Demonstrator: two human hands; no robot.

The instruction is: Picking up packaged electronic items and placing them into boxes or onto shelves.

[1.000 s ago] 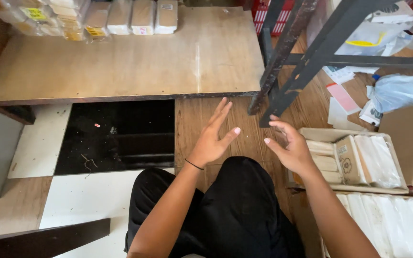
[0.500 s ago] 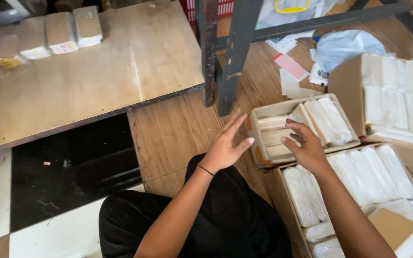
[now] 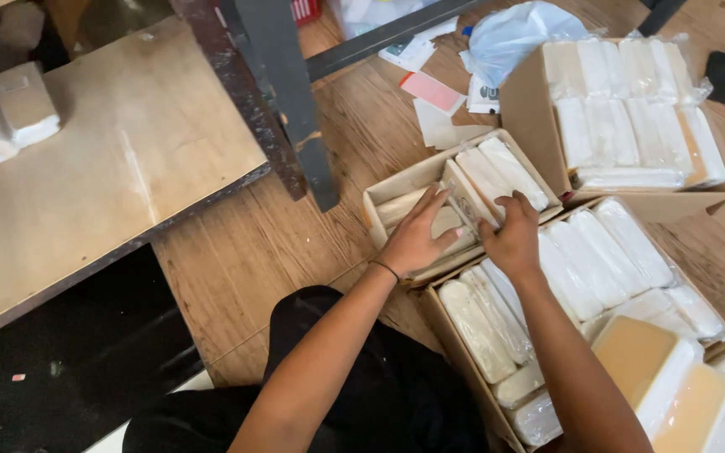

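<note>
Left hand palm-down, fingers spread flat on the wrapped packs inside the small cardboard box on the wooden floor; open, not gripping. Right hand curled, fingertips pinching the upright wrapped pack at the box's middle. Both forearms reach forward from the lap. Larger box of white packs just right; low bench left.

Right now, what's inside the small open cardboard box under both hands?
Inside the small open cardboard box: white plastic-wrapped packets at its right end, paler packets under the left hand. The right hand covers part; lower layers are hidden.
</note>
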